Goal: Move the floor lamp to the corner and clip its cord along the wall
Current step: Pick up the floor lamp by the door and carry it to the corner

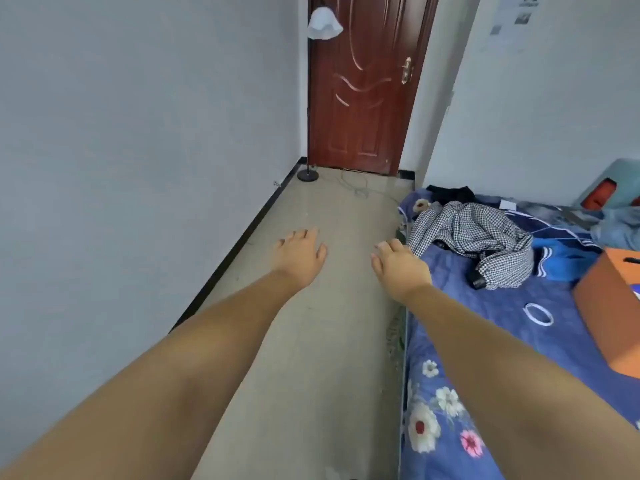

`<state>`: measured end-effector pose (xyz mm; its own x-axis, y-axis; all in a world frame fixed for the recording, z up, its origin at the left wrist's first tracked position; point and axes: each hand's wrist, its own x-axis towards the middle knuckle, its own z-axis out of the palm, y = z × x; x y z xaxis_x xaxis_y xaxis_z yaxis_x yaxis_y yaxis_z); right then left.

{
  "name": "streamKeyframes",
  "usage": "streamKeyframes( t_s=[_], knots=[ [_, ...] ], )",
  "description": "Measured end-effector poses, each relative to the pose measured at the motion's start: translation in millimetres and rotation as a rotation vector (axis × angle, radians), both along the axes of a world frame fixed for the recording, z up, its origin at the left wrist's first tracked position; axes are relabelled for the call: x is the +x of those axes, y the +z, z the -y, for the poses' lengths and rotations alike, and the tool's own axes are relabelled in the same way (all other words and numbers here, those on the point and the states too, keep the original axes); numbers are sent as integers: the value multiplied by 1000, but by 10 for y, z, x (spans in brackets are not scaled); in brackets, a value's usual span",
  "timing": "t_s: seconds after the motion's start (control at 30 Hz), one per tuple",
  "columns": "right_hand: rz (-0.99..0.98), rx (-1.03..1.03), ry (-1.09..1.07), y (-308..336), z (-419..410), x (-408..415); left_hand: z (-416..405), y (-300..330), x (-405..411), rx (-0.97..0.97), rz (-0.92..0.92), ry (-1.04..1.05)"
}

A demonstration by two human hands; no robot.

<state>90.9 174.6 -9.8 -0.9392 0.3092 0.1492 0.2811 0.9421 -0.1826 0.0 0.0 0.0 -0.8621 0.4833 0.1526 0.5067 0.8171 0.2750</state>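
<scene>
I see left hand and right hand both spread, holding nothing; floor lamp upright in far corner by door.

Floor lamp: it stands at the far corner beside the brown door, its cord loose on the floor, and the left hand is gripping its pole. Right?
Not quite. The head view shows the left hand open and empty, far from the floor lamp. The rest holds: lamp beside the brown door, cord loose on the floor.
</scene>
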Motion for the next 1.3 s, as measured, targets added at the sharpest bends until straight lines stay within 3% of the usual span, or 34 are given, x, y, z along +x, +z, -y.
streamKeyframes(
  t_s=[0.2, 0.4, 0.8, 1.1, 1.3],
  knots=[
    [58, -21, 1, 80, -1001, -1010, -844, 33, -1007, 16, 60, 29],
    [74, -17, 10, 151, -1702, -2169, -1425, 115, -2135, 17, 0, 35],
    [8, -49, -5, 311, -2772, -4988, -2553, 273, -5125, 11, -77, 0],
    [-12, -16, -71, 212, -4388, -6620, -4289, 150, -6772, 50, -42, -123],
    [-36, -22, -19, 305, -5704, -7906, -5494, 221, -8013, 110, -57, -54]
  ],
)
